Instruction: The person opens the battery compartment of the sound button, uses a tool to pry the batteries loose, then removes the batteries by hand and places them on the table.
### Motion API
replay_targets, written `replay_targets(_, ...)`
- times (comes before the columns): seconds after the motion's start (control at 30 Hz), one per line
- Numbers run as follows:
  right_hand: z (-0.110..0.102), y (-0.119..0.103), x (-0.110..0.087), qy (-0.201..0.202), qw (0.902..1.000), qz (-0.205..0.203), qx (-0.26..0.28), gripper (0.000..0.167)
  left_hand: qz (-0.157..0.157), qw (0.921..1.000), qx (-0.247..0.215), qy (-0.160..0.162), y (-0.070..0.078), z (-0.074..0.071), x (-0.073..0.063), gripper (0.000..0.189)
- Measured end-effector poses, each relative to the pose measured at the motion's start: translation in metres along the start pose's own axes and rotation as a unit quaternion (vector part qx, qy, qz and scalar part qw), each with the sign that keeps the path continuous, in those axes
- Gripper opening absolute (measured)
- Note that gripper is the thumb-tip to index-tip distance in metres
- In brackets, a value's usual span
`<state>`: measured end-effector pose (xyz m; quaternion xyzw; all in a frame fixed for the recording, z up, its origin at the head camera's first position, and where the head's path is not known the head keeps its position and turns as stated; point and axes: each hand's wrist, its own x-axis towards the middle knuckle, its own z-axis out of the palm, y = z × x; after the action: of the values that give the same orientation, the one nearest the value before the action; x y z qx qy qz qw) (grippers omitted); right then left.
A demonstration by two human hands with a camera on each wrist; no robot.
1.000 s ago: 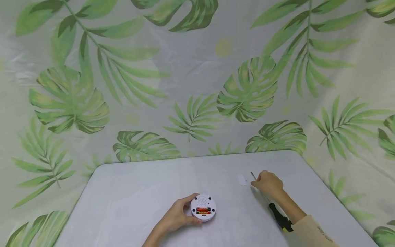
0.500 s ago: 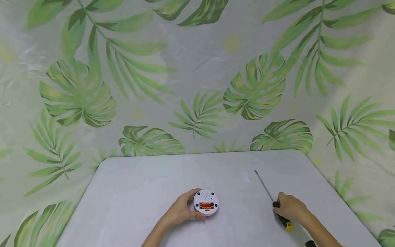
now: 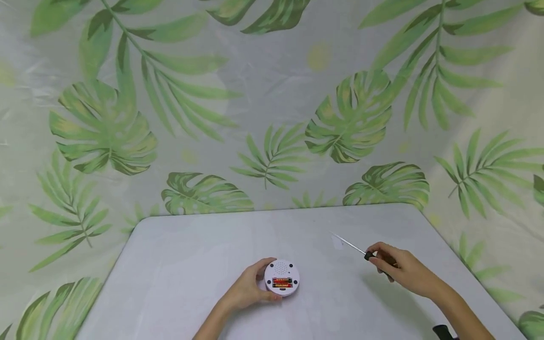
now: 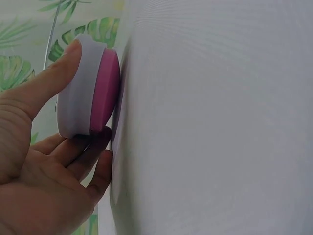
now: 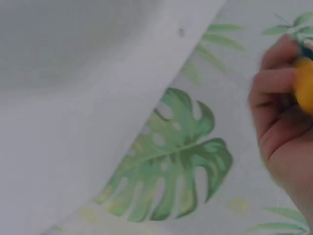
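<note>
My left hand (image 3: 246,289) grips a round white device (image 3: 281,267) by its left side, thumb and fingers around the rim. Its upturned face shows speaker holes, several dark dots and an uncovered compartment with two red batteries (image 3: 282,283). In the left wrist view the device's pink side (image 4: 105,90) faces the table. My right hand (image 3: 405,271) holds a screwdriver (image 3: 369,255) by its black handle, raised above the table. The shaft points up and left, its tip near a small white piece (image 3: 337,243). The right wrist view shows the handle's yellow end (image 5: 305,88), blurred.
The white table (image 3: 191,264) has rounded far corners. Behind it hangs a leaf-patterned cloth (image 3: 272,94). A black object (image 3: 443,332), its kind unclear, shows beside my right forearm at the bottom edge.
My right hand first reached toward the screwdriver's shaft, then took its handle off the table. Now the screwdriver is lifted, its shaft swung to the left. My left hand keeps its hold on the device.
</note>
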<state>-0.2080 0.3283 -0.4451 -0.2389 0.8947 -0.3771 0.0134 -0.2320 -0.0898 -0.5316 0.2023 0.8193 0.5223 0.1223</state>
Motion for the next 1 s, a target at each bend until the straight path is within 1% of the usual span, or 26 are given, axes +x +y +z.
replay_targets(0.07, -0.005, -0.007, 0.002, -0.015, 0.9992, -0.030, 0.023, 0.019, 0.001, 1.0000, 0.002, 0.003, 0.000, 0.000, 0.000, 0.095)
replay_targets(0.13, -0.009, -0.014, 0.005, -0.025, 0.9978, -0.055, 0.028, 0.021, 0.003, 1.0000, 0.005, 0.007, 0.000, 0.000, 0.000, 0.095)
replay_targets(0.33, -0.011, -0.040, 0.020, -0.052, 0.9941, -0.094, 0.017, 0.018, 0.009, 0.9993, 0.020, 0.031, 0.000, 0.000, 0.000, 0.092)
replay_targets(0.53, -0.017, -0.057, 0.031, -0.070, 0.9883, -0.135, 0.001, 0.018, 0.015, 0.9986, 0.028, 0.041, 0.000, 0.002, 0.002, 0.091)
replay_targets(0.63, -0.020, -0.062, 0.037, -0.080, 0.9866, -0.142, -0.006, 0.017, 0.016, 0.9983, 0.029, 0.047, 0.001, 0.002, 0.003, 0.091)
replay_targets(0.73, -0.021, -0.066, 0.041, -0.091, 0.9870, -0.132, -0.011, 0.016, 0.017, 0.9981, 0.028, 0.052, 0.001, 0.002, 0.003, 0.090)
replay_targets(0.87, -0.019, -0.071, 0.044, -0.100, 0.9883, -0.114, -0.009, 0.016, 0.017, 0.9984, 0.023, 0.049, 0.001, 0.002, 0.003, 0.089)
replay_targets(0.93, -0.019, -0.074, 0.045, -0.100, 0.9882, -0.115, -0.015, 0.015, 0.019, 0.9986, 0.018, 0.046, 0.001, 0.003, 0.003, 0.090)
replay_targets(1.0, -0.018, -0.077, 0.046, -0.098, 0.9871, -0.122, -0.032, 0.015, 0.021, 0.9987, 0.016, 0.044, 0.001, 0.003, 0.003, 0.090)
